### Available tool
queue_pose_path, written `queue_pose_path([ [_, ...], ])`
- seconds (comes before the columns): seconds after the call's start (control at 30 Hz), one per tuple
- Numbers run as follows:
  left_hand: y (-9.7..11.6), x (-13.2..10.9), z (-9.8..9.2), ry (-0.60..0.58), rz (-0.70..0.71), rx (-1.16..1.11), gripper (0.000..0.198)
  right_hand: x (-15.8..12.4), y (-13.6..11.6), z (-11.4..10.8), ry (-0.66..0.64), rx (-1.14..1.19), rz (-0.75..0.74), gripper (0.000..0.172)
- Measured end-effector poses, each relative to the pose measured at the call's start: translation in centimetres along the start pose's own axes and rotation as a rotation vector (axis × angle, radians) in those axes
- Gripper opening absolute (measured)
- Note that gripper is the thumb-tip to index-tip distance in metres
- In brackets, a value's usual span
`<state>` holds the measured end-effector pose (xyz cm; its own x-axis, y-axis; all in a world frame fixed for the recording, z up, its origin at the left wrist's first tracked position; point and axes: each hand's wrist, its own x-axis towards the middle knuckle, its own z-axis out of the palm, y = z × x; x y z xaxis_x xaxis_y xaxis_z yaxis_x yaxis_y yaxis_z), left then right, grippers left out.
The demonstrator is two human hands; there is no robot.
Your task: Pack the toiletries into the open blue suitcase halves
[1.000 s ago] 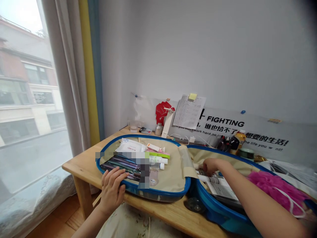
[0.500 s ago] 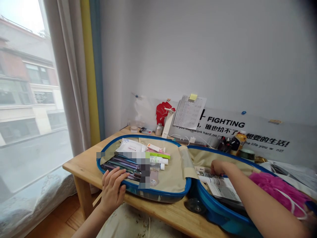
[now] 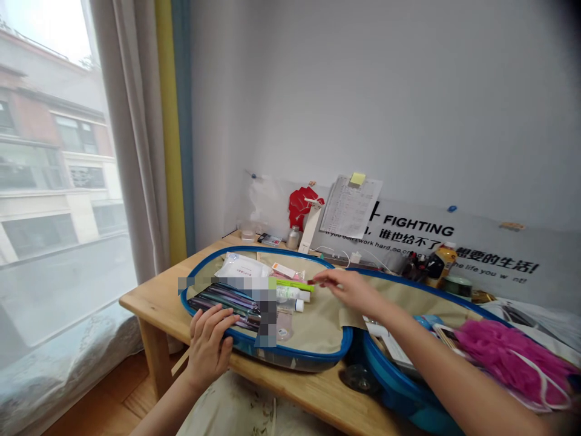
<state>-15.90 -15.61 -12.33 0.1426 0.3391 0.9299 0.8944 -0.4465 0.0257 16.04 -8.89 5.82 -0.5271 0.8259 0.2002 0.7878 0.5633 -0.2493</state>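
An open blue-rimmed case (image 3: 302, 363) with beige lining lies in two halves on the table. My left hand (image 3: 211, 339) rests on the near left rim of the left half, fingers stretched over a dark striped pouch (image 3: 227, 301). Above that half's right side is my right hand (image 3: 349, 289), with fingertips pinched on a small dark reddish item too small to name. Near those fingertips lie a green-yellow slim box (image 3: 295, 285) and white-capped tubes (image 3: 297, 305). A white soft pack (image 3: 245, 267) sits behind the pouch; part of the left half is pixelated.
In the case's right half are a pink mesh bath puff (image 3: 494, 351) and a white card or booklet (image 3: 393, 351), partly behind my right forearm. A dark round object (image 3: 358, 376) is on the wooden table (image 3: 158, 297). Bottles (image 3: 447, 263) stand by the wall.
My right hand has come up out of the right half and moved left, over the left half, with a small item pinched. My left hand stays on the rim.
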Motion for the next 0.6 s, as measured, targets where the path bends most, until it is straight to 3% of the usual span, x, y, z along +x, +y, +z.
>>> queue_pose_path([
  [0.1,0.1,0.2,-0.1,0.014,0.008,-0.010,0.032,0.1,-2.3,2.4,-0.088,-0.063,-0.189,0.030],
  [0.37,0.1,0.3,0.0,0.018,0.016,-0.010,0.031,0.8,-3.2,4.5,-0.154,-0.163,-0.178,0.010],
  [0.6,0.1,0.1,0.0,0.011,0.000,-0.014,0.031,0.8,-3.0,4.9,-0.190,-0.190,-0.187,0.008],
])
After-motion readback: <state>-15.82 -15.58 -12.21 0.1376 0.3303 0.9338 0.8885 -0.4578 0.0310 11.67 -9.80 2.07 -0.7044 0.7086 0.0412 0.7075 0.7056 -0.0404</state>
